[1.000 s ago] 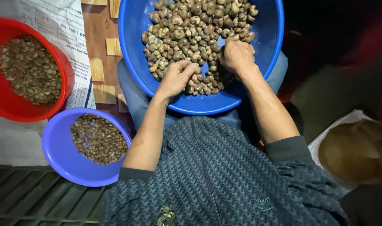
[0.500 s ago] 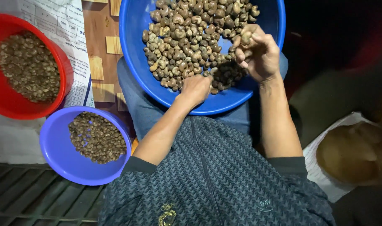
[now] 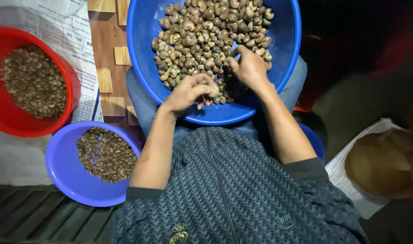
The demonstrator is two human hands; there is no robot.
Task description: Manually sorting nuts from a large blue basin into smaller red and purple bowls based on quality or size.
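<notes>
A big blue basin (image 3: 147,27) rests on my lap, heaped with brown cashew nuts (image 3: 202,31). My left hand (image 3: 188,92) is at the near edge of the heap, fingers curled around a pale nut (image 3: 213,91). My right hand (image 3: 248,68) lies palm down on the nuts at the heap's right side, fingers bent among them; what it holds, if anything, is hidden.
A red bowl (image 3: 73,90) of small brown nuts stands at the left. Nearer me sits a purple bowl (image 3: 61,167) with a smaller pile. Printed paper (image 3: 66,22) lies under them on wooden boards. At the right, a sack (image 3: 383,162) of brown material stands open.
My right hand, lifted with a nut half a second ago, has come back down onto the heap. My left hand has drawn back to the left and now pinches a pale nut.
</notes>
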